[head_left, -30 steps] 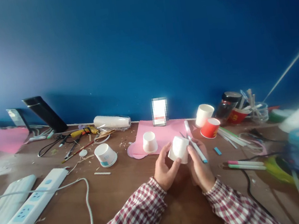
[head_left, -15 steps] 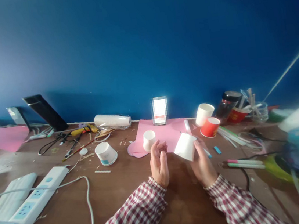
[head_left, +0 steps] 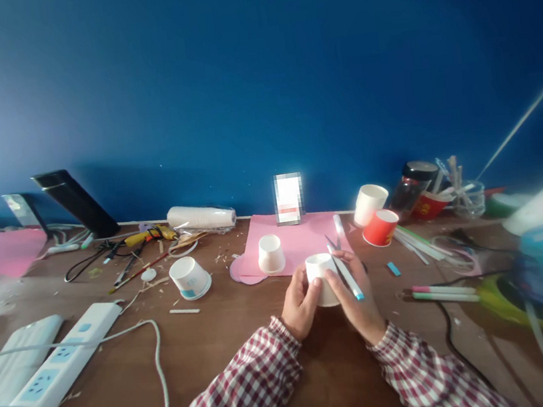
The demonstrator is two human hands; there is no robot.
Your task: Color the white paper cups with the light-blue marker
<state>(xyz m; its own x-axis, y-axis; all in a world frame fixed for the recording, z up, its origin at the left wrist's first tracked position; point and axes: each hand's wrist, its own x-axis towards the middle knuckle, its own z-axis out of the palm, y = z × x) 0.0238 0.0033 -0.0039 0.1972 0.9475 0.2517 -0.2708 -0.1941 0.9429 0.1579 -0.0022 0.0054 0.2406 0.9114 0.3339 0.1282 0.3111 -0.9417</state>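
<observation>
cup (head_left: 320, 272): white, near vertical, clasped between left grip (head_left: 297, 306) and right grip (head_left: 360, 309) | pen (head_left: 348, 277): white, blue lower end, slanted beside cup, in right grip

A blue wall (head_left: 252, 65), paler at left, backs a brown tabletop (head_left: 204, 341).

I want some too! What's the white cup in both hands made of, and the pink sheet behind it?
The white cup looks like smooth, matte paper: its wall shows no sharp shine. The pink sheet is probably matte paper or thin card: it lies flat, without gloss.
</observation>
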